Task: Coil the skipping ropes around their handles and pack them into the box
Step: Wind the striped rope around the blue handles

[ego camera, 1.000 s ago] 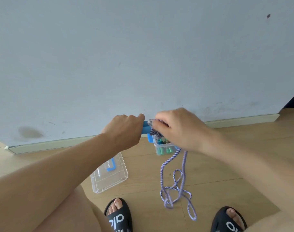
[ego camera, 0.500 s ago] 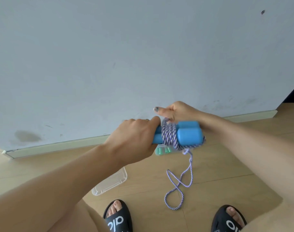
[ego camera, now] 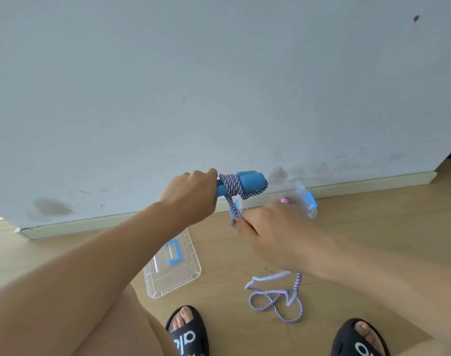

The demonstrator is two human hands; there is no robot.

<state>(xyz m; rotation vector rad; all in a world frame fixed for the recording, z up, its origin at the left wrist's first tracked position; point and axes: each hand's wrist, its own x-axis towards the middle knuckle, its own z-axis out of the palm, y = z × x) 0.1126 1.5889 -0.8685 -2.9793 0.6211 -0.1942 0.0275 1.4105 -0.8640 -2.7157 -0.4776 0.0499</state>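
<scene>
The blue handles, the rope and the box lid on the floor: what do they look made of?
The blue handles, held by the left hand: probably foam or soft matte plastic; the surface shows no shine. The rope, pinched by the right hand: braided cord, apparently fabric, with a purple-and-white twist pattern, lying limp. The box lid: clear glossy hard plastic; the floor shows through it.

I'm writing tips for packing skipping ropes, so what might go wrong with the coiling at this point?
1. The loose purple-and-white rope lies in crossed loops on the wooden floor; pulled up quickly, it may knot.
2. The left hand grips only one end of the blue foam handles, so the wraps could slide off the free end.
3. The right hand pinches the rope; if tension drops, the coil may loosen.
</scene>
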